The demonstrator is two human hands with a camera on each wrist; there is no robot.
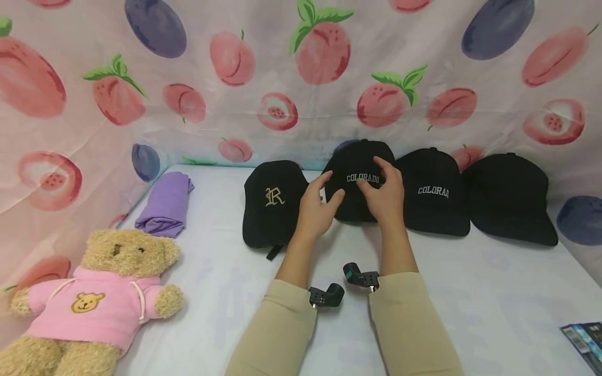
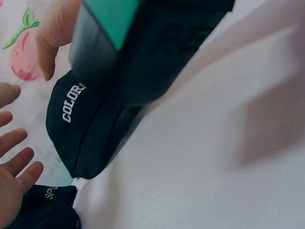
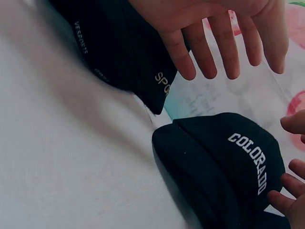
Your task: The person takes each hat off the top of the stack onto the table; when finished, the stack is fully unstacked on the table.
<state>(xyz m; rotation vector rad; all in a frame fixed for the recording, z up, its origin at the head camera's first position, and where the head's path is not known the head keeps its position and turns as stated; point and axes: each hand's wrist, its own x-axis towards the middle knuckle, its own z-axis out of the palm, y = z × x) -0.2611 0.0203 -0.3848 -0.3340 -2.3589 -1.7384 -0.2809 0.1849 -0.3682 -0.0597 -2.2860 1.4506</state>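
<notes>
A black cap with white COLORADO lettering (image 1: 355, 208) stands in the row at the back of the table. My left hand (image 1: 316, 210) hovers by its left side, fingers spread and thumb apart. Opposite it, at the cap's right front, is my right hand (image 1: 389, 194) with parted fingers. Neither hand holds anything; the left wrist view has my left hand (image 2: 14, 186) apart from the cap (image 2: 78, 129). Whether the right fingertips touch it, I cannot tell. Left of the pair stands a black cap with a gold R (image 1: 277, 224), its side lettered SPO in the right wrist view.
Rightward are another COLORADO cap (image 1: 432, 169) and a plain black cap (image 1: 512, 201). At left lie a folded purple cloth (image 1: 164, 203) and a teddy bear (image 1: 103, 303) in pink. A printed packet (image 1: 585, 339) lies at the right edge. Fruit-patterned fabric (image 1: 320, 125) hangs behind.
</notes>
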